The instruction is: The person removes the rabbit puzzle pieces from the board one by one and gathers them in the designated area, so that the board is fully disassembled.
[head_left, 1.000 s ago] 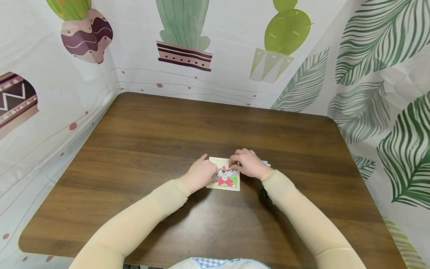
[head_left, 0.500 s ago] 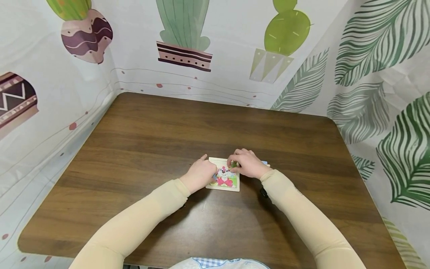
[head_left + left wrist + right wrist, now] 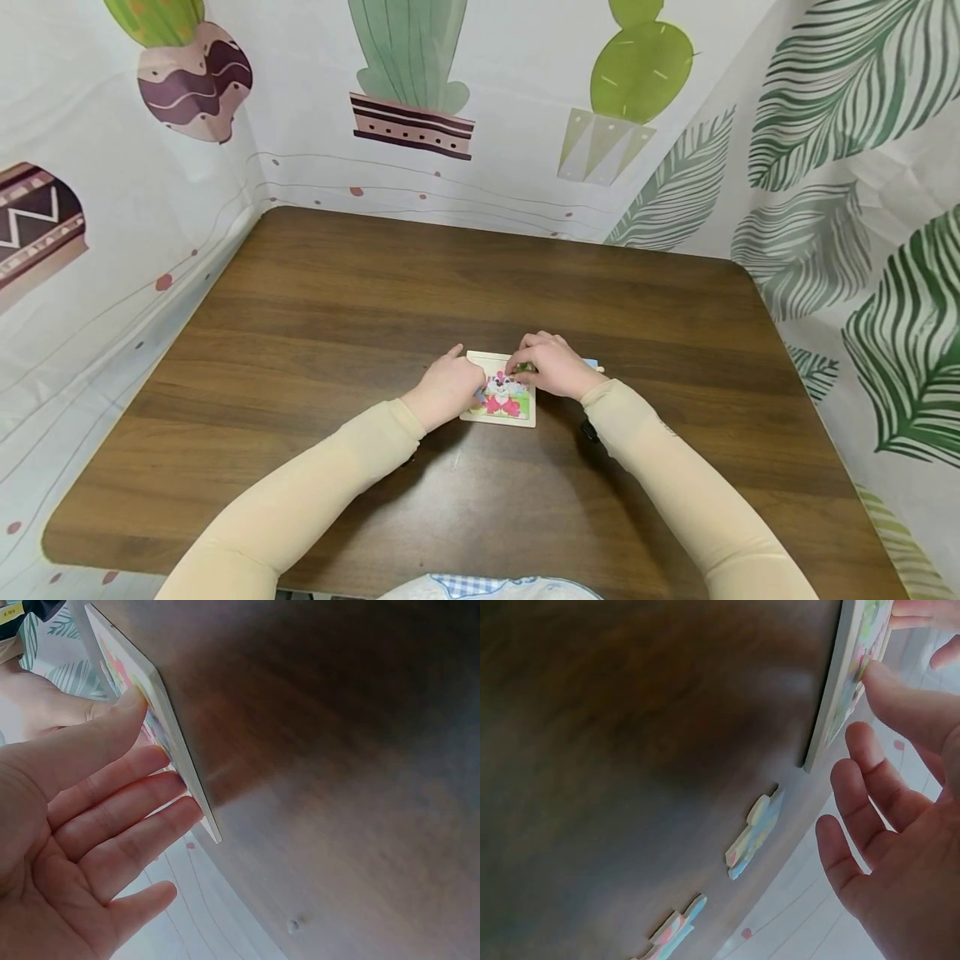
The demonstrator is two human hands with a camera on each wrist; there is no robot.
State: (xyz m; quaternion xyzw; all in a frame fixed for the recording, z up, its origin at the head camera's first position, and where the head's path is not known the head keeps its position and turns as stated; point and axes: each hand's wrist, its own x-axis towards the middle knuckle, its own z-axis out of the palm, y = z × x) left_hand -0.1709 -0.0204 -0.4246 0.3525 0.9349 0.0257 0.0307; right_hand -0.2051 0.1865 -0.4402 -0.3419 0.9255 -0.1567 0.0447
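A small jigsaw board [image 3: 498, 422] with a pale frame and a pink cartoon animal picture lies on the table between both hands. My left hand [image 3: 447, 386] is at its left side. In the left wrist view, its thumb [image 3: 129, 709] reaches over the frame onto the picture, while the other fingers extend loosely along the edge. Over the board's upper right corner, my right hand [image 3: 553, 365] pinches a greenish puzzle piece [image 3: 527, 367] between thumb and finger, largely hidden by them. The right wrist view shows the other right fingers [image 3: 855, 791] loosely bent.
Loose puzzle pieces lie on the brown wooden table [image 3: 360, 283] right of the board: one light blue and yellow piece [image 3: 754, 834], and a blue and pink piece [image 3: 676, 930]. A fabric wall [image 3: 517, 83] printed with cacti and leaves stands behind the table.
My right fingers have shifted slightly left over the board, and more green shows between them now. The left hand and the board stay in place.
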